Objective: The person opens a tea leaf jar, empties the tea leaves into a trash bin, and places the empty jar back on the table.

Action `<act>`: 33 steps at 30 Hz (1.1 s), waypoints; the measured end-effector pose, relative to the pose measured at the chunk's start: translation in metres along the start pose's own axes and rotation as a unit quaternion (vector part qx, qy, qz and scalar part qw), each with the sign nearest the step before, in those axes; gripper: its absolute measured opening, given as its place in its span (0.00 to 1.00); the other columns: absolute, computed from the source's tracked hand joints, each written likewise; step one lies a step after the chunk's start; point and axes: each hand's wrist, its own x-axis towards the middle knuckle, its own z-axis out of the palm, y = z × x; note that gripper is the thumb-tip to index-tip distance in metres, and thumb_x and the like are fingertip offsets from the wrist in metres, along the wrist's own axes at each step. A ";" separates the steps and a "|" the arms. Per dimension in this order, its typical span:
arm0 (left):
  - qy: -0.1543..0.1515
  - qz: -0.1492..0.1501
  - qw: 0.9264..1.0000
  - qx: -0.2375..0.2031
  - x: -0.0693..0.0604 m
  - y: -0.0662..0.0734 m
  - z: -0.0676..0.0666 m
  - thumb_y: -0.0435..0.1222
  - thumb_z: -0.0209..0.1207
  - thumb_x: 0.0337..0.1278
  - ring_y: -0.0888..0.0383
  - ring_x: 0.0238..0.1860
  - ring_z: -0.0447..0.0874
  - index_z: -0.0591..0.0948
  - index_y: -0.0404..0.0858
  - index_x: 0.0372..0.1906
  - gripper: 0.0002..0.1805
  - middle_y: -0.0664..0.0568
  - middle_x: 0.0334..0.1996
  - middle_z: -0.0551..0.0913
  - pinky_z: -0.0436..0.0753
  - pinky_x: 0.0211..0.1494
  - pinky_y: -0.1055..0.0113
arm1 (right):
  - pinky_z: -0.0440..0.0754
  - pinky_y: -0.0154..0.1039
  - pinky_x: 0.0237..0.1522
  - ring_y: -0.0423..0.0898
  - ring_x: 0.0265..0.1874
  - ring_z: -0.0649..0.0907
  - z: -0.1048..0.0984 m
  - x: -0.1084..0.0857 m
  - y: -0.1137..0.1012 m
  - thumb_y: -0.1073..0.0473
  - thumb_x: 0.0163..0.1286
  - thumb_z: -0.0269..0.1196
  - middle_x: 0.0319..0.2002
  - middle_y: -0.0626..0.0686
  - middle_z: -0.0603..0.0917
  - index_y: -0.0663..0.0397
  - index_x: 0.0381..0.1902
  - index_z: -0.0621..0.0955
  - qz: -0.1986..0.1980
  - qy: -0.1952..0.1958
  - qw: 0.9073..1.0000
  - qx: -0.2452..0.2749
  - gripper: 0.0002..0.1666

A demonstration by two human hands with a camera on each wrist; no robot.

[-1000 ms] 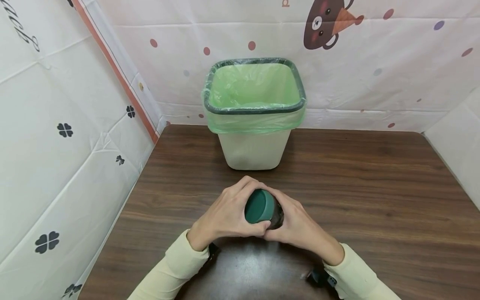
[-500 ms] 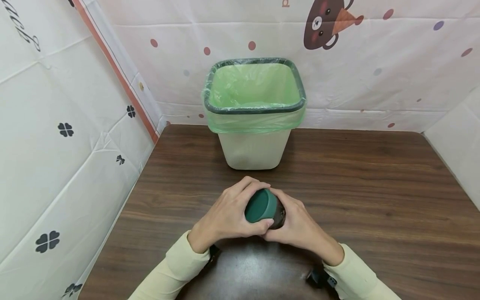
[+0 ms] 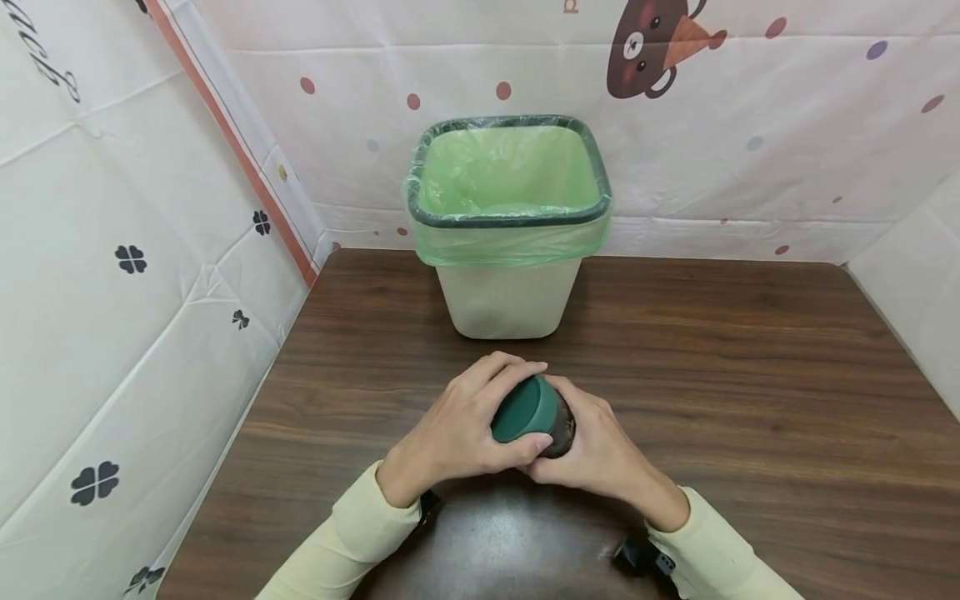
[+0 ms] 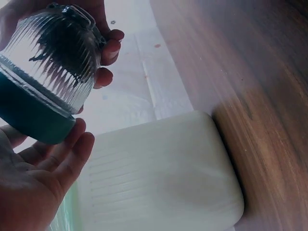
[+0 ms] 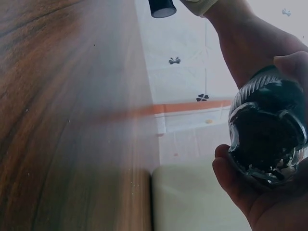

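A jar with a green lid is held tilted between both hands above the table, the lid turned up and to the left. My left hand grips the lid from the left, thumb in front and fingers behind. Around the jar's dark body curls my right hand. Ribbed clear walls with something dark inside show in the left wrist view. In the right wrist view the jar's base faces the camera, with a few pale crumbs or glints near its edge. The lid appears seated on the body.
A pale bin with a dark rim and a green plastic liner stands on the wooden table just beyond the hands. Patterned white sheets hang behind and to the left. Dark wrist devices sit near the cuffs.
The jar has shifted slightly right and more of its dark body shows. My left index finger and thumb have moved rightward with the lid. The bin has stayed put.
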 end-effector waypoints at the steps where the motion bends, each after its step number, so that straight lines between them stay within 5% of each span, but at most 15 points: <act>1: 0.000 0.004 1.000 -0.004 0.001 0.000 0.000 0.57 0.61 0.58 0.62 0.55 0.75 0.76 0.43 0.66 0.35 0.54 0.56 0.76 0.78 0.54 0.68 | 0.84 0.39 0.36 0.40 0.36 0.83 0.000 0.000 0.000 0.58 0.43 0.78 0.44 0.43 0.83 0.47 0.63 0.74 0.003 -0.002 1.000 0.001 0.46; 18: 0.000 0.097 0.992 -0.077 0.009 0.006 0.001 0.56 0.57 0.63 0.59 0.61 0.74 0.79 0.39 0.61 0.31 0.50 0.59 0.77 0.73 0.64 0.66 | 0.82 0.40 0.34 0.41 0.33 0.82 -0.004 -0.002 -0.001 0.61 0.42 0.76 0.38 0.46 0.83 0.52 0.52 0.78 0.009 -0.031 0.998 0.057 0.35; 33: 0.025 0.124 0.984 -0.125 0.012 0.009 0.002 0.49 0.57 0.63 0.58 0.58 0.78 0.81 0.38 0.56 0.23 0.48 0.55 0.79 0.77 0.59 0.67 | 0.82 0.40 0.35 0.44 0.33 0.81 -0.005 0.002 0.000 0.58 0.51 0.70 0.38 0.48 0.82 0.46 0.50 0.78 -0.002 -0.098 0.977 0.189 0.27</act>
